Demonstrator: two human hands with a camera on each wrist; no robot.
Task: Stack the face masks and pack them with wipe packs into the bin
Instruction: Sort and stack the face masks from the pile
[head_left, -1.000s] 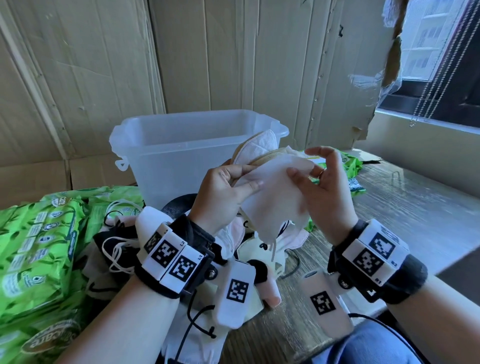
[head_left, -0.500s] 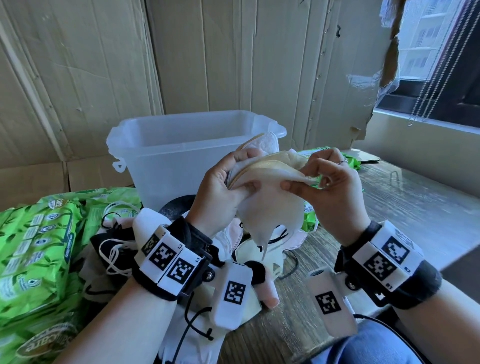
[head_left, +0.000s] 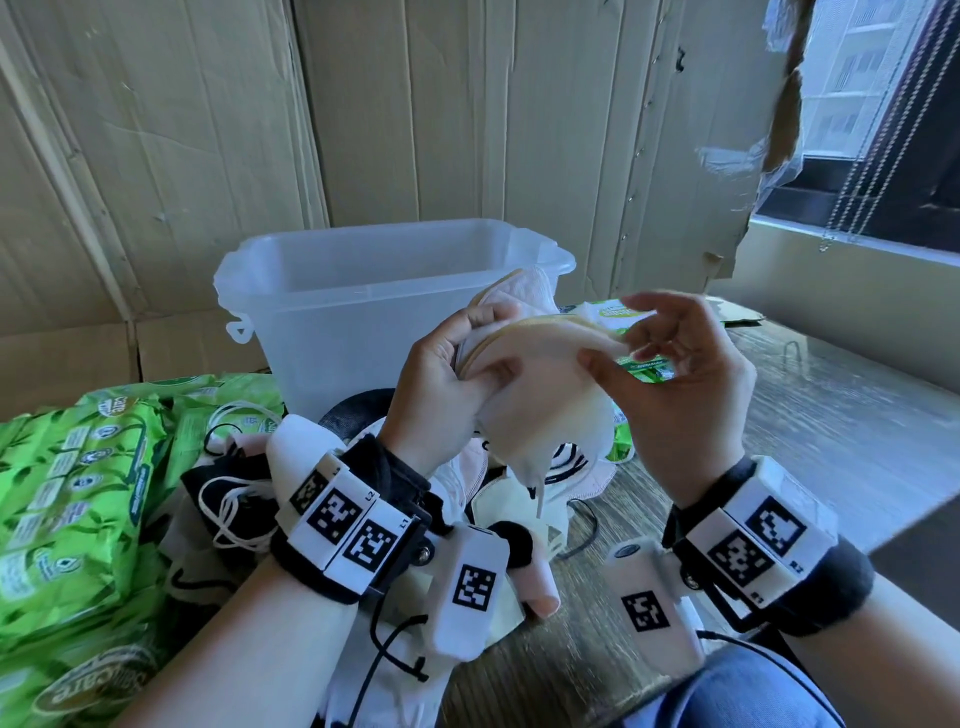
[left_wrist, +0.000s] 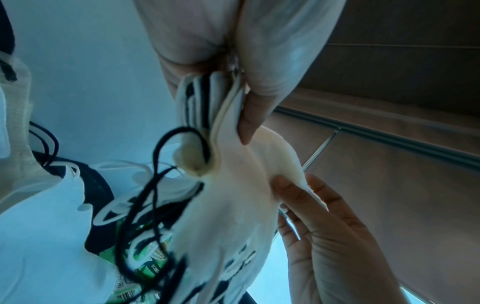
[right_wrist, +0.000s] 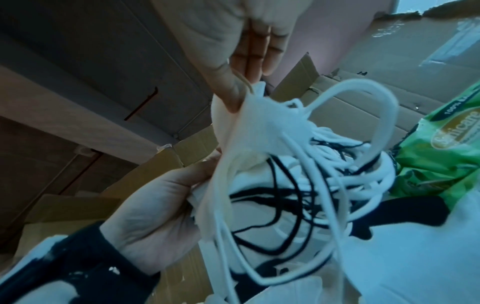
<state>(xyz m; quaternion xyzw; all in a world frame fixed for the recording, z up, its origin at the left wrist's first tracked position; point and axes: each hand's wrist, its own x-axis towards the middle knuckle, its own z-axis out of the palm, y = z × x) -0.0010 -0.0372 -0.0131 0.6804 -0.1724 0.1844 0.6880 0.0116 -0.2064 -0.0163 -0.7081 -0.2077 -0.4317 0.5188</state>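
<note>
While the left hand (head_left: 441, 384) clamps a stack of folded cream and white fabric face masks (head_left: 540, 395) in front of the translucent plastic bin (head_left: 363, 312), the right hand (head_left: 675, 384) pinches the top mask's far corner between thumb and fingertips. Green wipe packs (head_left: 67, 493) lie left on the wooden counter (head_left: 831, 441).

Cardboard sheets (head_left: 415, 119) line the wall behind, creased, torn at the right edge. Wood-grain bench (head_left: 857, 415) underneath. Window (head_left: 883, 119) top right, bead cords (head_left: 852, 171) hanging by it, a building outside. Blue denim (head_left: 737, 696) at the bottom edge. Cardboard boxes (right_wrist: 166, 162) show in the right wrist view.
</note>
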